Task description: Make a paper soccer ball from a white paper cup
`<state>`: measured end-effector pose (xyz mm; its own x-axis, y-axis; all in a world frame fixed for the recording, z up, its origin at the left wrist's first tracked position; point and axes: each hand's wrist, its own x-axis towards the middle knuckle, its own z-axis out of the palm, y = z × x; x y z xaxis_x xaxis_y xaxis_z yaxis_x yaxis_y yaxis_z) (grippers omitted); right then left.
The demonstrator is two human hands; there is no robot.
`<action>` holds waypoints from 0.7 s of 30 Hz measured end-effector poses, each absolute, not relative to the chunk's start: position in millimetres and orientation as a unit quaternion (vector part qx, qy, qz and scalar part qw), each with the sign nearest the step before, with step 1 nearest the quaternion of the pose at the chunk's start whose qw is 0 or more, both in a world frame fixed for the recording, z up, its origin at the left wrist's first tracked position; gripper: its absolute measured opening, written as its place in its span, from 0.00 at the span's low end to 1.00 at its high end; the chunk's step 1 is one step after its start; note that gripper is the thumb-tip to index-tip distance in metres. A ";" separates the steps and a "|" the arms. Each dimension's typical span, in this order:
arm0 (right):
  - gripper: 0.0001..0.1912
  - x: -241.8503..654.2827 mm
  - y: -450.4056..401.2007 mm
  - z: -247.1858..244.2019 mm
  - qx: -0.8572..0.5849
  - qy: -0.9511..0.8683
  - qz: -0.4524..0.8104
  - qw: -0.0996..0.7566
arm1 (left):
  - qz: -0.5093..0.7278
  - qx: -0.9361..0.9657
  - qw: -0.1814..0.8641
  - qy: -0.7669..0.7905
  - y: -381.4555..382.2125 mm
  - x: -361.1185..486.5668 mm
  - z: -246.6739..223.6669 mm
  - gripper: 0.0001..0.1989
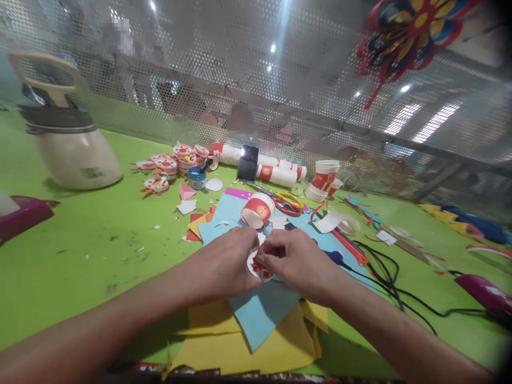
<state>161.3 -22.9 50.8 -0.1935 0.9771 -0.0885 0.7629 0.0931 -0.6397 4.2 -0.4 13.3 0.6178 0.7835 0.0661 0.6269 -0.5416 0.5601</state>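
Low in the middle of the head view, a small round white paper piece with red shapes [260,273] sits between my two hands. My left hand [224,261] is closed around its left edge, thumb below. From the right, my right hand [304,261] pinches at its face with thumb and forefinger; whether a separate bit is in that pinch is too small to tell. Beneath them lie light blue paper [262,314] and yellow paper [240,354]. A cut red and white paper cup [258,209] rests on its side just beyond my fingers.
Scissors with yellow and red handles [290,204] lie past the cup. Finished-looking red and white discs [164,164] are stacked behind a blue jar [197,178]. Stacked cups [323,178] stand right. Black cables [394,282] cross the green table [132,256]; a large flask [76,149] stands left.
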 end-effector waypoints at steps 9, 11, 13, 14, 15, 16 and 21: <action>0.15 161.8 -21.2 49.9 -0.613 -0.699 0.327 0.168 | 0.203 0.866 0.211 0.405 -5.8 6.5 7.3 0.13; 0.15 161.2 -21.0 49.1 -0.614 -0.697 0.331 0.166 | 0.210 0.867 0.207 0.401 -5.9 6.4 4.5 0.13; 0.15 161.2 -20.4 48.6 -0.614 -0.695 0.335 0.164 | 0.213 0.870 0.204 0.395 -5.6 6.4 1.6 0.13; 0.15 161.4 -20.0 48.5 -0.614 -0.695 0.336 0.163 | 0.214 0.872 0.202 0.392 -5.4 6.4 0.2 0.13; 0.15 161.8 -19.6 48.7 -0.614 -0.695 0.338 0.162 | 0.217 0.873 0.202 0.388 -5.3 6.4 -0.9 0.14; 0.15 162.2 -19.4 48.9 -0.615 -0.695 0.338 0.160 | 0.220 0.873 0.204 0.384 -5.3 6.4 -1.8 0.14; 0.16 162.9 -20.1 50.5 -0.616 -0.699 0.331 0.150 | 0.218 0.872 0.232 0.372 -5.7 6.3 -2.1 0.13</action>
